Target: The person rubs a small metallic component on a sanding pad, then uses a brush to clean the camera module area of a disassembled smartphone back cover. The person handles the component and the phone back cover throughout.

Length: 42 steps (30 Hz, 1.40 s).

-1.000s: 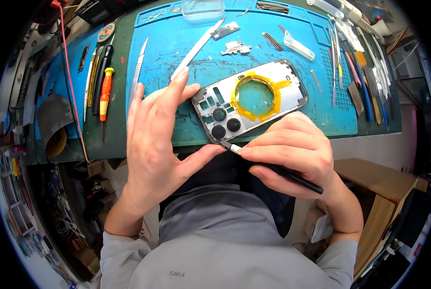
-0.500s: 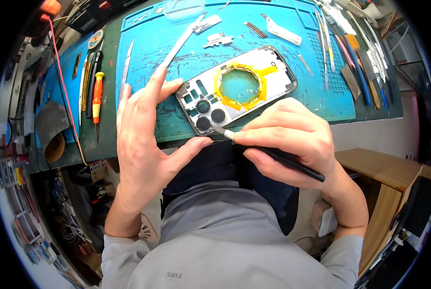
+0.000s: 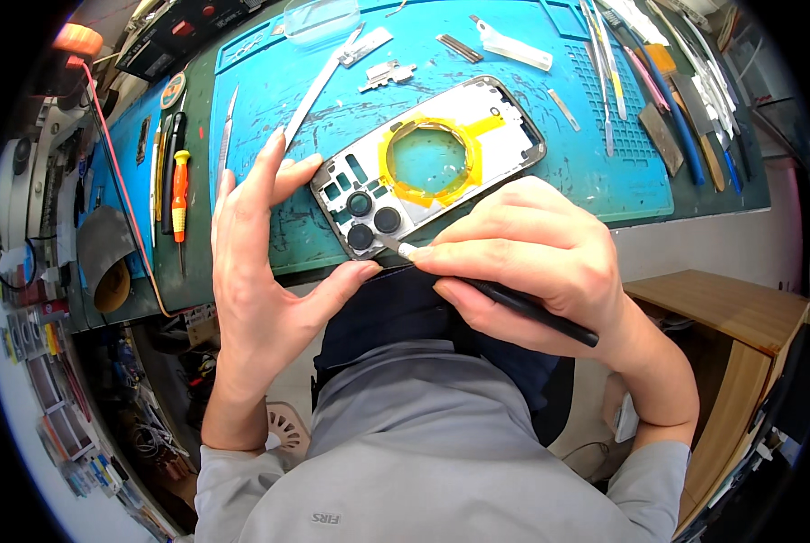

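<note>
A phone back housing [image 3: 504, 122] lies tilted on the blue mat, its far right end raised away from me in the picture. Yellow tape [image 3: 388, 163] rings a large round opening in it. Three dark round camera lens rings [image 3: 388, 220] sit near its lower left corner. My left hand [image 3: 255, 240] spans that end, a fingertip at the upper left corner and the thumb at the lower edge. In my right hand [image 3: 531, 262] is a thin black-handled knife [image 3: 536, 308], held like a pen. Its metal tip meets the housing beside the lower lens rings.
The blue mat [image 3: 269, 100] carries a metal strip [image 3: 319, 90], a small metal bracket [image 3: 388, 76] and a white-handled blade [image 3: 513, 47]. An orange screwdriver [image 3: 180, 190] lies at left. Tweezers [image 3: 604, 72] and several tools lie at right. A wooden cabinet [image 3: 721, 308] stands lower right.
The whole view has shifted slightly, so the housing and both hands appear a little further left. The knife tip stays beside the lens rings, and both hands keep their hold.
</note>
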Available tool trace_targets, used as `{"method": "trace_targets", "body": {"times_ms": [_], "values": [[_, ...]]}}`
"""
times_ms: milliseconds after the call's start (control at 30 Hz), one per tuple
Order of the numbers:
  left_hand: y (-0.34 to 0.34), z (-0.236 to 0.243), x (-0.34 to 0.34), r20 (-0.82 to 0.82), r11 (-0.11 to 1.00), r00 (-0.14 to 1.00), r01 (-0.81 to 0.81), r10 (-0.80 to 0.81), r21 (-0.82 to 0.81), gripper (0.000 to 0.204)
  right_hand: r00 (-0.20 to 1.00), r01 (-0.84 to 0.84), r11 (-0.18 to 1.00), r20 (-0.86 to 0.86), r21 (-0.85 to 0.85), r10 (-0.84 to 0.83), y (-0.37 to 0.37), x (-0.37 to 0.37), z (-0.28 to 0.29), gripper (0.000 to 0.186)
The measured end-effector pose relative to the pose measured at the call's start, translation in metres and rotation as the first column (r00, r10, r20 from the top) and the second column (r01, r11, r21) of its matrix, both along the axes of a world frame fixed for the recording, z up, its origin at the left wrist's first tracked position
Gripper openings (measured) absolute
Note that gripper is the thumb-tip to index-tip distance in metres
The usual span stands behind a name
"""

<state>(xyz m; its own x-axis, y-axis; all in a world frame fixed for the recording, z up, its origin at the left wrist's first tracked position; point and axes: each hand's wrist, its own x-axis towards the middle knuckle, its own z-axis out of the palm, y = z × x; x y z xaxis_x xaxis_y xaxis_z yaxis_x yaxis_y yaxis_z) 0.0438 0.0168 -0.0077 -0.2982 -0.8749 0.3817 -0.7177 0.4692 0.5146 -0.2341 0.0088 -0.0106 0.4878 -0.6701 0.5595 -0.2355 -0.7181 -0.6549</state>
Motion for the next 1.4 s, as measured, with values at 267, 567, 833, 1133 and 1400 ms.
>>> {"method": "trace_targets", "body": {"times_ms": [267,567,833,1133,1400], "values": [[0.0,0.0,0.0,0.0,1.0,1.0,0.002,-0.002,0.027,0.116,0.999,0.02,1.0,0.039,-0.016,-0.019,0.0,0.002,-0.005,0.03],[0.001,0.001,0.002,-0.023,0.998,1.0,-0.009,0.011,0.067,0.118,0.995,0.035,0.999,0.092,-0.024,-0.032,0.0,0.005,-0.009,0.03],[0.001,-0.001,0.003,-0.041,0.997,0.999,-0.011,0.014,0.076,0.12,0.992,0.086,0.996,0.099,-0.038,-0.082,0.007,0.01,-0.01,0.032],[0.001,0.002,0.002,0.0,0.997,1.0,-0.008,0.008,0.075,0.121,0.98,0.195,0.975,0.045,-0.11,-0.191,0.023,0.021,-0.005,0.031],[0.0,0.003,0.001,0.011,0.999,1.0,0.008,-0.009,0.054,0.12,0.973,0.223,0.962,-0.018,-0.155,-0.229,0.03,0.022,0.002,0.028]]}}
